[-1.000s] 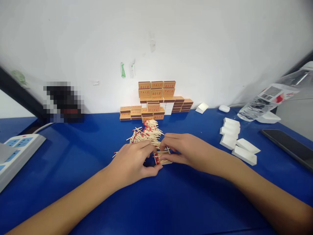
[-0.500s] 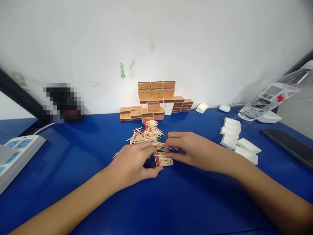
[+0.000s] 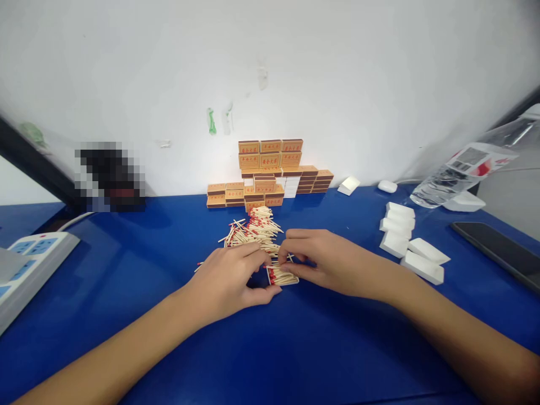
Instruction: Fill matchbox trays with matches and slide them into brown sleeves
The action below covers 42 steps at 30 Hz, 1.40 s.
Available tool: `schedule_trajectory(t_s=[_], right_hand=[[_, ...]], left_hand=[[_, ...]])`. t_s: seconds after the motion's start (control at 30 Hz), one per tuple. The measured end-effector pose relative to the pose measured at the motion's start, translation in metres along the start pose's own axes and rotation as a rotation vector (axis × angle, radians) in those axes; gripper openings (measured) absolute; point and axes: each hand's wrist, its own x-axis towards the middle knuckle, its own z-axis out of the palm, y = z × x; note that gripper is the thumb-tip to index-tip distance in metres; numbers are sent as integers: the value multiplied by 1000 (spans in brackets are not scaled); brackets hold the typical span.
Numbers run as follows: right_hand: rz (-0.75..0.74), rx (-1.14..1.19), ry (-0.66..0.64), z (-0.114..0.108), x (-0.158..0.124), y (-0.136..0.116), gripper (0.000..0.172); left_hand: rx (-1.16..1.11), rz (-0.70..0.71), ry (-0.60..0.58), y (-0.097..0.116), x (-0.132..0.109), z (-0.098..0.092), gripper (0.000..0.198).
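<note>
A broad stretch of blue tabletop (image 3: 270, 351) lies before me, with stacked matchboxes (image 3: 270, 161) along its back edge. Mid-tabletop, the fingers of my left hand (image 3: 230, 274) hold a small open tray (image 3: 289, 283) by its left end, thumb below, forefinger above. Red-headed matches (image 3: 283, 275) fill it, and a loose pile (image 3: 260, 227) spreads just behind. The fingers of my right hand (image 3: 323, 261) are narrowed over them; I can't tell whether they pinch one. Since half a second ago, that hand has shifted slightly leftward.

Left grip (image 3: 234, 275) arched, thumb outstretched (image 3: 265, 296); right grip (image 3: 315, 257) bent, fingers curled (image 3: 292, 246); forearms (image 3: 139, 343) angled inward.
</note>
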Motion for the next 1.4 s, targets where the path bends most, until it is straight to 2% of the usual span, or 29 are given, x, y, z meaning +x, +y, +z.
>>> schedule_trajectory(t_s=[0.53,0.83,1.0,1.17,1.4], right_hand=[[20,-40,-57,3,0,2,12],[39,-36,-81,-1,-1,2,13],[-5,-9,-6,2,0,2,11],[-75,48,-9,9,1,-4,17],[-13,-57,-20,13,4,-5,9]], left_hand=[[1,3,14,0,-1,0,24],[22,-32,-32,-1,0,1,25],[27,-34,-48,0,0,0,24],[26,-33,-54,-1,-2,1,24],[-3,-22,-53,-2,0,0,23]])
